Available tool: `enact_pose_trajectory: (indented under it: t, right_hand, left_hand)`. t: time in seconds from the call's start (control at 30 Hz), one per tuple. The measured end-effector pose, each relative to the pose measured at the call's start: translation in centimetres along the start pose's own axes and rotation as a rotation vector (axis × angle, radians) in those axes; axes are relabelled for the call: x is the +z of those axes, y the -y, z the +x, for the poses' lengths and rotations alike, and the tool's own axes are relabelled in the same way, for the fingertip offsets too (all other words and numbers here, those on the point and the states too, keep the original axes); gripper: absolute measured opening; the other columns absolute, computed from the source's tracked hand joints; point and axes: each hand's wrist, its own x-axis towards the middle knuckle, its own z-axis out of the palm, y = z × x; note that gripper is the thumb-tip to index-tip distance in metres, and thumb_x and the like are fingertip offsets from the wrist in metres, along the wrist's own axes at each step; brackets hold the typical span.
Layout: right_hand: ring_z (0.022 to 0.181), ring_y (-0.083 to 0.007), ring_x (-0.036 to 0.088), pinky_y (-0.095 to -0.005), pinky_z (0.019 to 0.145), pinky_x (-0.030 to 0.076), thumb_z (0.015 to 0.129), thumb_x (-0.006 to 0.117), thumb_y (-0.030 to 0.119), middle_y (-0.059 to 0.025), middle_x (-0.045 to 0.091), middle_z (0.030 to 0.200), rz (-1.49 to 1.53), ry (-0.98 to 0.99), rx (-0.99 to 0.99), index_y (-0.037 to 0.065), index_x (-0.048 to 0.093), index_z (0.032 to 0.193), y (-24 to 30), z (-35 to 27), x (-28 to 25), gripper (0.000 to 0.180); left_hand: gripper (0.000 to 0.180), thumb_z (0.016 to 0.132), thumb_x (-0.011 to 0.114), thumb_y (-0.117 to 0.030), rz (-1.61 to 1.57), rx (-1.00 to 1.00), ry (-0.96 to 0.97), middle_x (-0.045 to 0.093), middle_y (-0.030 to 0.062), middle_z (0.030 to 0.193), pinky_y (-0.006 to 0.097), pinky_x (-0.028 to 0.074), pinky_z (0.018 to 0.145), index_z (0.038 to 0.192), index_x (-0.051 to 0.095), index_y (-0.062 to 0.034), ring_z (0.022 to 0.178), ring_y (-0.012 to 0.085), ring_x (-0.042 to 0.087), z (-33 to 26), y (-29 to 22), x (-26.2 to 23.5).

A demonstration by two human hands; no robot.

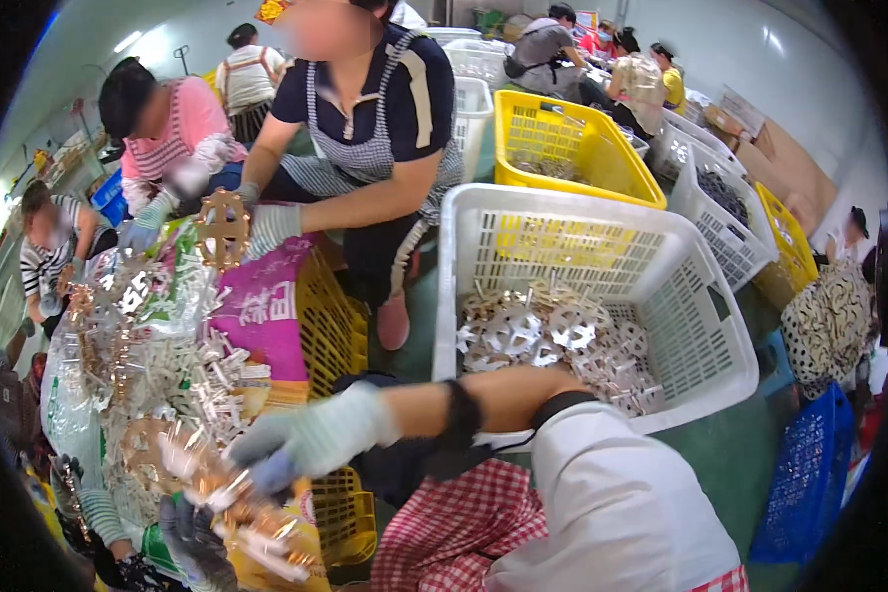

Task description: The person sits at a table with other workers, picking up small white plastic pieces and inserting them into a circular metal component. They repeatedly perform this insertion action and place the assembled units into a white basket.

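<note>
My right hand point(316, 434), in a pale striped glove with bluish fingertips, reaches left across the heap with curled fingers against a cluster of shiny copper-coloured metal castings point(252, 513). Below it, my left hand point(195, 541), in a dark grey glove, grips the same cluster from its left side. Motion blurs the castings and hides some fingertips. A round copper-coloured openwork casting point(148, 454) lies just beyond. Many small silvery metal pieces point(183, 370) are heaped on printed plastic sacking point(261, 316).
Across the heap a person in a checked apron holds a round openwork casting point(223, 229). Other gloved hands point(101, 515) work at the left. To my right stands a white crate point(701, 345) of metal castings, with a yellow crate point(612, 168) behind it and a blue crate point(804, 483) farther right.
</note>
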Motion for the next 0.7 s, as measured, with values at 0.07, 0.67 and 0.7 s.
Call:
enact_pose_trajectory:
  t: [0.07, 0.67, 0.7]
  right_hand:
    - [0.092, -0.0164, 0.064, -0.0333, 0.083, 0.053, 0.098, 0.063, 0.019, -0.0143, 0.07, 0.097, -0.204, -0.207, 0.133, -0.004, 0.063, 0.118, 3.2, -6.0, -4.3, 0.03]
    - [0.098, -0.032, 0.071, -0.0408, 0.088, 0.056, 0.081, 0.069, 0.036, -0.0117, 0.075, 0.11, -0.678, -0.063, 1.77, 0.014, 0.075, 0.117, -0.3, -53.8, -6.4, 0.042]
    - [0.1, -0.0319, 0.071, -0.0409, 0.089, 0.056, 0.081, 0.07, 0.037, -0.0115, 0.075, 0.112, -0.67, 0.044, 1.841, 0.015, 0.074, 0.119, -1.0, -51.8, -6.1, 0.045]
  left_hand:
    - [0.054, 0.096, 0.065, -0.044, -0.664, -0.435, -0.275, 0.067, 0.0105, 0.112, 0.034, 0.055, 0.07, 0.136, 0.056, -0.009, 0.087, 0.019, 0.066, 1.3, 0.0, 1.8]
    - [0.052, 0.102, 0.049, -0.032, -0.311, -0.325, 0.199, 0.05, 0.0036, 0.098, 0.026, 0.037, 0.067, 0.14, 0.049, 0.0047, 0.074, 0.0131, 0.042, -1.8, 0.7, 2.7]
    - [0.052, 0.102, 0.05, -0.033, -0.348, -0.38, 0.179, 0.049, 0.0029, 0.096, 0.027, 0.037, 0.068, 0.137, 0.05, 0.0048, 0.074, 0.0131, 0.041, -1.9, 0.7, 2.7]
